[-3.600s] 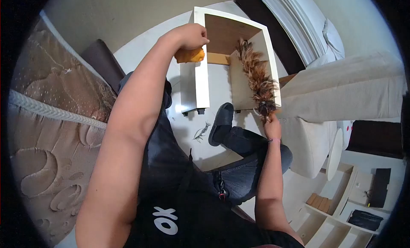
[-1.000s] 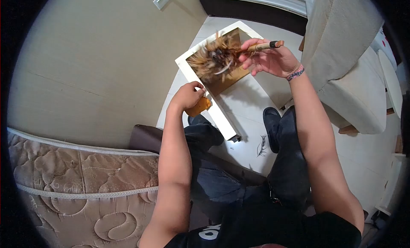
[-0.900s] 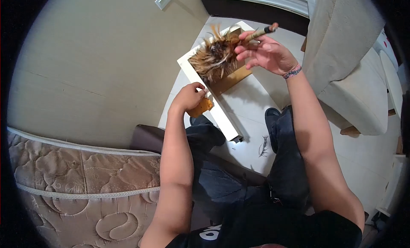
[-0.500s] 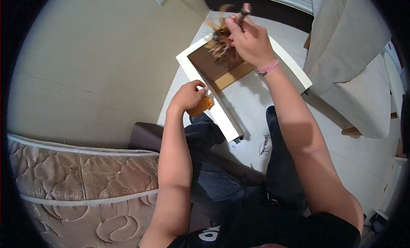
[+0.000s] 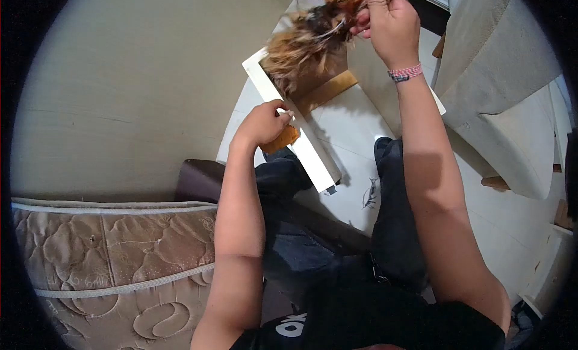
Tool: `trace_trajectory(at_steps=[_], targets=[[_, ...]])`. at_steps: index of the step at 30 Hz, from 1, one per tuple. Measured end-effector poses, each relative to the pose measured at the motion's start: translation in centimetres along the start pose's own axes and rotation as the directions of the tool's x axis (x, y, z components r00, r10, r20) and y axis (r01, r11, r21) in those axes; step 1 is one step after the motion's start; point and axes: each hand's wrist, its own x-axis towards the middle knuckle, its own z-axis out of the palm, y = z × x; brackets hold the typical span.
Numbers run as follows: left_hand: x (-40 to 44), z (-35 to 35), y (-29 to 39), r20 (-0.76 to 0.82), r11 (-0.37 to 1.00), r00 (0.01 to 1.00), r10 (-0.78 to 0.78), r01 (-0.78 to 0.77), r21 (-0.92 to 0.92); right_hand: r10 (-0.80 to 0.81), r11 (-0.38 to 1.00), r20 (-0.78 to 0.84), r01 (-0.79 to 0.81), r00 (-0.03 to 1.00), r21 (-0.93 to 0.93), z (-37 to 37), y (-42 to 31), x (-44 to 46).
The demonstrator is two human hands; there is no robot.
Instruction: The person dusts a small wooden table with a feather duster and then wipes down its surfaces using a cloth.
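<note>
Change: the feather duster (image 5: 310,43) has swung from over the far side of the white-edged cabinet (image 5: 316,160) to its wall-side corner, and its feathers now spread across that corner.
Bearing on the dusting: the feathers lie over the corner and part of the opening, hiding the rim there; whether they touch the inner panel, I cannot tell.
Right hand (image 5: 394,25): raised at the top of the view, its fingers closed round the duster near where the feathers begin; the handle end is mostly out of view.
Left hand (image 5: 263,124): fingers curled round an orange cloth (image 5: 281,140), with thumb and fingertips at the cabinet's left edge.
Cabinet: stands on the tiled floor (image 5: 349,214), open toward the person, with a wooden strip (image 5: 329,91) inside and a small dark foot (image 5: 331,190) at the near end.
Floor: a thin, dark, feathery scrap (image 5: 369,194) lies beside the person's leg.
Around: a wall (image 5: 120,103) on the left, a quilted mattress (image 5: 150,247) at lower left, and a grey upholstered piece (image 5: 481,79) on the right.
In the way: the right forearm covers part of the cabinet's right side, and the upholstery stands close beyond it.
</note>
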Motion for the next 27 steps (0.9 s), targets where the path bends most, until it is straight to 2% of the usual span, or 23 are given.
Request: trace_trajectory(at_steps=[1,2,3,5,6,9,10,11,12,13,14,15,16,17,18,19,21,22,23,25,26,27], targets=[[0.0,0.0,0.1,0.004,1.000,1.000,0.007,-0.007,0.016,-0.022,0.989,-0.089,0.009,0.996,-0.145,-0.1,-0.3,0.0],[0.1,0.1,0.0,0.006,0.999,1.000,0.015,-0.015,0.031,-0.014,0.988,-0.078,0.002,0.997,-0.151,-0.1,-0.2,-0.2],[0.2,0.4,-0.1,0.010,1.000,1.000,0.007,-0.007,0.021,-0.214,0.949,-0.083,0.187,0.973,-0.252,-0.1,0.0,-0.3],[0.5,0.6,-0.5,-0.013,0.999,1.000,0.010,-0.009,0.037,-0.583,0.741,-0.034,0.515,0.811,-0.431,0.3,0.2,-0.4],[0.5,0.5,-0.4,-0.007,1.000,1.000,0.006,-0.006,0.028,-0.454,0.868,-0.055,0.428,0.889,-0.250,0.5,-0.3,-0.7],[0.5,0.3,-0.4,-0.012,0.999,1.000,0.017,-0.017,0.029,-0.426,0.899,-0.156,0.397,0.891,-0.186,-1.6,0.3,0.6],[0.5,0.2,-0.4,-0.010,0.999,1.000,0.025,-0.024,0.030,-0.292,0.850,-0.096,0.304,0.952,0.429,-1.9,-0.5,0.5],[0.4,0.1,-0.5,-0.019,1.000,1.000,0.011,-0.010,0.015,-0.207,0.482,0.046,0.061,0.977,0.874,-2.1,-1.3,0.5],[0.4,0.1,-0.5,-0.015,1.000,1.000,0.012,-0.012,0.010,-0.210,0.483,0.075,0.037,0.975,0.875,-2.7,-0.9,0.8],[0.1,0.0,-0.2,-0.012,1.000,1.000,0.012,-0.012,0.002,-0.397,0.894,-0.108,0.411,0.911,0.177,-3.6,-0.4,1.2],[-0.2,-0.3,0.1,-0.006,1.000,1.000,0.017,-0.017,0.005,-0.645,0.596,-0.060,0.452,0.762,-0.664,-3.9,0.3,1.5],[-0.2,-0.2,0.0,-0.020,1.000,1.000,0.002,-0.002,-0.020,-0.649,0.590,-0.033,0.476,0.760,-0.652,-3.2,0.3,1.3],[0.1,-0.1,-0.3,-0.004,1.000,1.000,0.014,-0.014,-0.002,-0.588,0.762,-0.112,0.501,0.801,-0.410,-2.4,0.2,0.8],[0.3,0.0,-0.4,0.015,0.999,0.999,0.028,-0.028,0.016,-0.499,0.866,-0.165,0.481,0.851,-0.135,-1.8,0.0,0.7],[0.2,-0.2,-0.2,0.018,1.000,1.000,0.015,-0.015,0.024,-0.504,0.862,-0.199,0.503,0.840,-0.057,-1.5,-0.2,1.2],[0.2,0.0,-0.4,0.012,1.000,1.000,0.009,-0.009,0.005,-0.508,0.860,-0.179,0.507,0.842,-0.054,-1.4,-0.4,1.1],[0.3,0.1,-0.7,-0.012,0.999,0.999,0.043,-0.043,0.001,-0.557,0.782,-0.139,0.462,0.819,-0.418,-1.4,-1.3,0.4],[0.3,0.1,-0.7,-0.023,0.999,0.999,0.036,-0.036,-0.016,-0.466,0.839,-0.137,0.388,0.874,-0.382,-0.7,-1.4,0.0],[0.2,0.1,-0.7,-0.030,1.000,0.999,0.020,-0.021,-0.011,-0.472,0.835,-0.121,0.399,0.873,-0.378,-0.3,-1.2,0.0],[0.2,-0.1,-0.8,-0.042,1.000,0.999,0.004,-0.004,-0.011,-0.760,0.534,0.016,0.639,0.650,-0.553,0.5,-0.4,0.2],[0.3,-0.2,-1.0,-0.031,0.999,0.999,0.021,-0.022,-0.027,-0.606,0.754,-0.012,0.570,0.795,-0.327,0.1,0.5,0.7],[0.3,-0.3,-1.1,-0.020,0.998,0.999,0.038,-0.039,-0.044,-0.609,0.752,-0.003,0.576,0.793,-0.322,0.8,0.0,0.3]])
